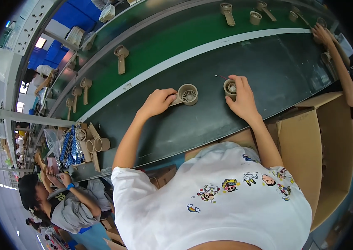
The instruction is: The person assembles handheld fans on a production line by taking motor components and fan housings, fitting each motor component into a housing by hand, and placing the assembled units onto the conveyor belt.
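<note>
My left hand [159, 102] is closed round the handle of a beige handheld fan housing [188, 94]. The housing's round head, with a spoked grille inside, points right and rests on or just above the dark bench. Farther right, the fingers and thumb of my right hand [243, 100] grip a short beige fan cylinder [229, 88] from its right side. A lighter hub and blades show inside this cylinder. From its top a thin red wire [221, 76] runs out to a small white end. The two parts stand apart from each other.
Beyond the dark bench [201, 121], a green conveyor belt [164, 46] carries several fan housings [121, 58]. More housings [100, 144] and blue-white strips [68, 148] lie at left. An open cardboard box [299, 154] stands at right. Co-workers are at left [66, 204] and far right [339, 62].
</note>
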Motion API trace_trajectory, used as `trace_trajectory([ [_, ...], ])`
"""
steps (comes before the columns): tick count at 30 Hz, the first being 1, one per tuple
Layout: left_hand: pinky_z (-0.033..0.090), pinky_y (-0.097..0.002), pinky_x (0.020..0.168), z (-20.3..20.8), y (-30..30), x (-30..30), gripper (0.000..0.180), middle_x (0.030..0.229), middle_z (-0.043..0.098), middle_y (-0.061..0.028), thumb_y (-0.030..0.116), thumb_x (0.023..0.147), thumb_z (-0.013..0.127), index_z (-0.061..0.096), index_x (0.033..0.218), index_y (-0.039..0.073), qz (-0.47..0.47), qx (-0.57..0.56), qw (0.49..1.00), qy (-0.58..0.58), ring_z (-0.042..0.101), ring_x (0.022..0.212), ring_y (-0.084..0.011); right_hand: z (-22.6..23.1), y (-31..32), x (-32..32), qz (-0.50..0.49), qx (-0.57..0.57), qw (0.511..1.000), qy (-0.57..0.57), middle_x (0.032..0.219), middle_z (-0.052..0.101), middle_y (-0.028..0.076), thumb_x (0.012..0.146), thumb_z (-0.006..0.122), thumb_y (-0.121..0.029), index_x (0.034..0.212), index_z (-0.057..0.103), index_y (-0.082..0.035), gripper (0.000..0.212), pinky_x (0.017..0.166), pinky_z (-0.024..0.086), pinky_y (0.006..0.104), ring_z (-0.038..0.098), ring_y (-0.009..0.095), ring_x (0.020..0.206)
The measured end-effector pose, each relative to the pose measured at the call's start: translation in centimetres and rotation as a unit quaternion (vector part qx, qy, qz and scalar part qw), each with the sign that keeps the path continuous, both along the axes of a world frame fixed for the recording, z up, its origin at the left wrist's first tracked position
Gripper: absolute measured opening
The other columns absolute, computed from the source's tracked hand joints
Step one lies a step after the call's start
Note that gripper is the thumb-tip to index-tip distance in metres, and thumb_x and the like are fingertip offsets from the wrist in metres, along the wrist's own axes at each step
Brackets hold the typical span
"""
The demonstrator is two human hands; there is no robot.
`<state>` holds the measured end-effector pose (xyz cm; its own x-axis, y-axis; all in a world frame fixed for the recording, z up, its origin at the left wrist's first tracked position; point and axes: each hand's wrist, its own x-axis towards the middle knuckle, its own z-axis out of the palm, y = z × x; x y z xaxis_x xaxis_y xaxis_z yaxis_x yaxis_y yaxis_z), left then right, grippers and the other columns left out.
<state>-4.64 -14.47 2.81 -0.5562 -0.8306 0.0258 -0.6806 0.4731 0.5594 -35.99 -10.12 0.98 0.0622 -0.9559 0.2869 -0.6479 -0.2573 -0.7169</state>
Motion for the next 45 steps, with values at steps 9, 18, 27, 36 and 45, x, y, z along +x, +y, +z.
trace_trajectory([
  [9, 0.048, -0.0332, 0.065, 0.3, 2.3, 0.1, 0.024, 0.078, 0.064, -0.0141, 0.019, 0.092, 0.058, 0.064, 0.107, 0.002, 0.107, 0.083, 0.989, 0.053, 0.062, 0.071, -0.0209, 0.0, 0.9, 0.8, 0.025, -0.014, 0.999, -0.041, 0.115, 0.047, 0.015, 0.070, 0.077, -0.007, 0.123, 0.056, -0.008, 0.058, 0.087, 0.049, 0.0387, 0.056, 0.034, 0.101],
  [18, 0.047, -0.0420, 0.092, 5.7, 9.2, -6.8, 0.036, 0.119, 0.060, -0.0174, 0.014, 0.082, 0.067, 0.061, 0.115, 0.003, 0.006, -0.142, 0.986, 0.085, 0.057, 0.107, -0.0359, 4.8, 5.9, 3.0, 0.220, 0.012, 0.967, -0.127, 0.113, 0.050, 0.015, 0.063, 0.061, 0.005, 0.122, 0.055, -0.006, 0.060, 0.086, 0.048, 0.0362, 0.056, 0.034, 0.102],
  [27, 0.051, -0.0351, 0.087, 0.4, 13.5, -8.3, 0.032, 0.119, 0.061, -0.0269, 0.015, 0.099, 0.047, 0.057, 0.077, -0.006, 0.130, 0.291, 0.799, 0.509, 0.065, 0.099, -0.0278, 4.4, 7.0, 2.7, 0.225, 0.023, 0.964, -0.143, 0.114, 0.052, 0.014, 0.068, 0.074, -0.003, 0.118, 0.056, -0.006, 0.053, 0.083, 0.050, 0.0358, 0.058, 0.032, 0.099],
  [36, 0.052, -0.0382, 0.086, 1.7, 14.9, -8.9, 0.032, 0.116, 0.062, -0.0306, 0.015, 0.093, 0.054, 0.061, 0.070, -0.007, 0.155, 0.299, 0.718, 0.609, 0.066, 0.098, -0.0311, 4.2, 7.3, 2.4, 0.235, -0.156, 0.945, -0.168, 0.118, 0.059, 0.024, 0.061, 0.083, 0.000, 0.106, 0.061, -0.001, 0.050, 0.083, 0.053, 0.0331, 0.065, 0.029, 0.097],
  [45, 0.052, -0.0392, 0.089, 3.0, 14.9, -9.0, 0.032, 0.117, 0.061, -0.0314, 0.013, 0.092, 0.053, 0.060, 0.068, -0.007, 0.182, 0.386, 0.663, 0.615, 0.065, 0.101, -0.0348, 4.5, 6.5, 1.5, 0.282, -0.151, 0.925, -0.204, 0.116, 0.059, 0.027, 0.056, 0.084, 0.001, 0.098, 0.067, -0.001, 0.046, 0.080, 0.055, 0.0351, 0.067, 0.031, 0.096],
])
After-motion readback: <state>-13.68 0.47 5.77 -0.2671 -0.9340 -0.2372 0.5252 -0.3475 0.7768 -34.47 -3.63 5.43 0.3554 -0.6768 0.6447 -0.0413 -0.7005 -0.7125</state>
